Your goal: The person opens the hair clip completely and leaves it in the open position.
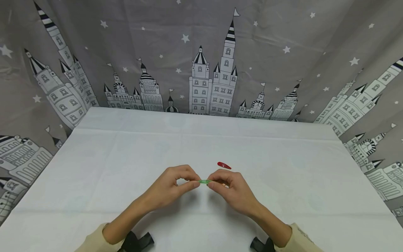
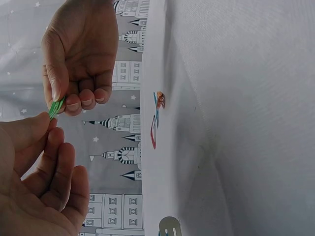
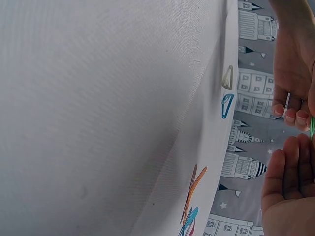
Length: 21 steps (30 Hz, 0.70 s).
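- at lower centre of the frame, pinches green band (image 1: 205, 181) by both ends, with left hand (image 1: 171, 185) and right hand (image 1: 234, 189)
- runs left-to-right between both hands, nearer neither
- perhaps several strands; too small to tell

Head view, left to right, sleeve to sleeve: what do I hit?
Left sleeve → left hand → green item pinched between both hands → right hand → right sleeve.
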Motion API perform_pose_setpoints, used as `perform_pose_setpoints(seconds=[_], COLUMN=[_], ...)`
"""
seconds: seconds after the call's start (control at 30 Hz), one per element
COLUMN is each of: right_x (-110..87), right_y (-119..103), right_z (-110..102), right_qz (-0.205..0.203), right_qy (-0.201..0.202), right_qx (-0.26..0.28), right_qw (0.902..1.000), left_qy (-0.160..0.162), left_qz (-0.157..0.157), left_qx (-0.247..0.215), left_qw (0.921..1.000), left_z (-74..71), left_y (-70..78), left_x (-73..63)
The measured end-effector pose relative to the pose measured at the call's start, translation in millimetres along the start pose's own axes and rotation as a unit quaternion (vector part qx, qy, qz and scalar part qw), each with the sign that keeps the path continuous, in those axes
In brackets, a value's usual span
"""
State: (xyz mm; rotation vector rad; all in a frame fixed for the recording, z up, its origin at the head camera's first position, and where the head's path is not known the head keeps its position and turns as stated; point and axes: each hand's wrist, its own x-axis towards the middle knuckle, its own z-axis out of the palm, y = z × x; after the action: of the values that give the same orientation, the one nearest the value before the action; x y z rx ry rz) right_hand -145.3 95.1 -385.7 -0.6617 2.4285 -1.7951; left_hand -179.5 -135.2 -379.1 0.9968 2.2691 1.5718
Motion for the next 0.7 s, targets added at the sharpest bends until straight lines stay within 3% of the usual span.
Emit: perform_pose_setpoints(seconds=[0.7], right_x=[-4.2], right_y=[-2.9], right_z=[0.4], right_qz=[0.008], right_qy=[-0.021], right_qx=[0.011], right_qw=[0.9997], left_qy=[-0.005], left_qz=[0.030], left_qx=[0.020], left_qw=[0.9993], left_z=[4.4], left_y=[0.0], left_x=[-2.6])
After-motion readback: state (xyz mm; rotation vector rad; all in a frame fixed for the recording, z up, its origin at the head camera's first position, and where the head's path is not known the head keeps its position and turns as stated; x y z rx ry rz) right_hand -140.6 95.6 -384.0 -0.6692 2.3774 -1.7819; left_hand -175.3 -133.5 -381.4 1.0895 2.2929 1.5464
